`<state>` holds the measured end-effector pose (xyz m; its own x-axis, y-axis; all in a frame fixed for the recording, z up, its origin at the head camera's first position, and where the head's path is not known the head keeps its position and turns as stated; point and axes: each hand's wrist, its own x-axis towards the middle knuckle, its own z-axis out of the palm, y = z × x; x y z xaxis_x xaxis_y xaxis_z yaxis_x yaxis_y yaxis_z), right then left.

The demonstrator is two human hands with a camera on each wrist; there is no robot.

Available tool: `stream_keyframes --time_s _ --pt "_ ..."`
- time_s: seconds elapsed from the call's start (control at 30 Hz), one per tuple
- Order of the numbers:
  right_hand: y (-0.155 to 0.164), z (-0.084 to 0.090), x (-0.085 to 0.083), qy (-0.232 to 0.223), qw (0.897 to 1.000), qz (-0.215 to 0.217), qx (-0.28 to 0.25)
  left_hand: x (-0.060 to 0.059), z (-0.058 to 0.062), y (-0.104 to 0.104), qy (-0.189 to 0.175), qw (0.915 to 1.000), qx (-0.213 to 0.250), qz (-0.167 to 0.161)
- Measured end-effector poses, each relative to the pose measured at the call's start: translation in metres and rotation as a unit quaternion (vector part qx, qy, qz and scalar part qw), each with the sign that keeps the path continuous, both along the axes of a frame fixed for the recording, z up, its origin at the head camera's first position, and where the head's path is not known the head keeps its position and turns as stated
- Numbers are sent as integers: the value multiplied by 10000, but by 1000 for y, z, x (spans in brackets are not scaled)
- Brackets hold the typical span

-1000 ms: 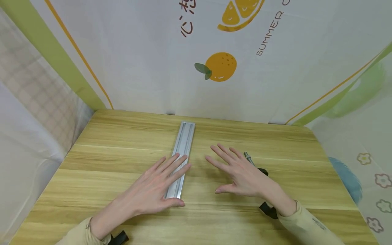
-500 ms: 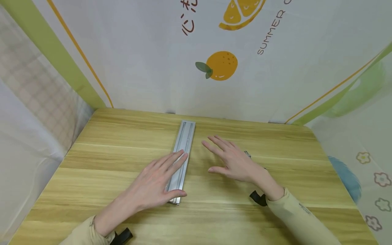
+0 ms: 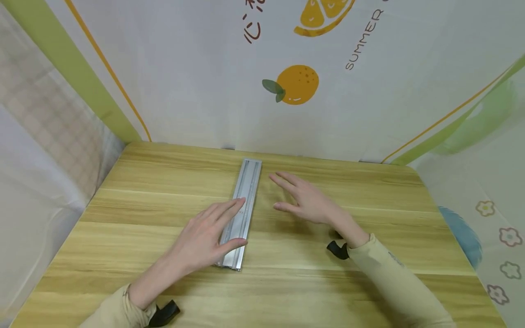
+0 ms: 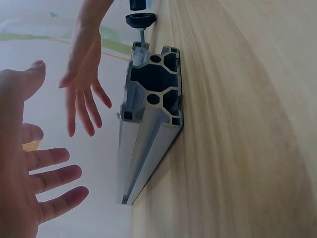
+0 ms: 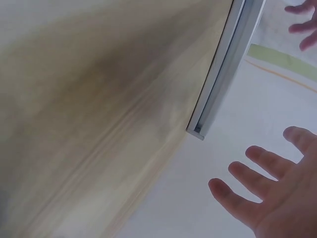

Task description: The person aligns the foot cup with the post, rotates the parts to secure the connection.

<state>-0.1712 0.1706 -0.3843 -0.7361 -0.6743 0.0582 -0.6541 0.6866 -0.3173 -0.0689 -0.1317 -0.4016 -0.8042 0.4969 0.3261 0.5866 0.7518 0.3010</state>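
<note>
Here's the left hand [image 3: 207, 237], fingers loosely spread above the silver metal profile [image 3: 248, 182], gripping nothing and hiding part of its left edge. The profile's far end sits near the tabletop's [image 3: 287, 278] back edge. A strip of wood separates it from the right hand [image 3: 305, 198], thumb apart from outstretched fingers, also holding nothing. The left wrist view shows a black knob [image 4: 140, 20], its stem partly hidden.

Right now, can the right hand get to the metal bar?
Probably yes: the right hand is open and empty beside the bar, with nothing showing between them. The left hand hovers over the nearer part, but the bar's far end looks free.
</note>
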Motion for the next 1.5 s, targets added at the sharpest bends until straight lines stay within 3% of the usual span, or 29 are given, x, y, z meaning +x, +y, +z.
stream_keyframes --time_s 0.5,0.97,1.23,1.5 --pt "-31 4 -46 -1091 9931 -380 -209 -4 -5 -9 -317 9985 141 428" --pt "-58 1 -78 -1528 9868 -376 -394 -12 -9 -13 -475 9955 -12 823" --pt "-63 -1 -88 -1775 9829 -398 -300 -15 -12 -13 -791 9916 194 1002" --pt "-69 -10 -94 -1853 9813 -501 -123 -17 -17 -12 -1412 9826 243 1182"
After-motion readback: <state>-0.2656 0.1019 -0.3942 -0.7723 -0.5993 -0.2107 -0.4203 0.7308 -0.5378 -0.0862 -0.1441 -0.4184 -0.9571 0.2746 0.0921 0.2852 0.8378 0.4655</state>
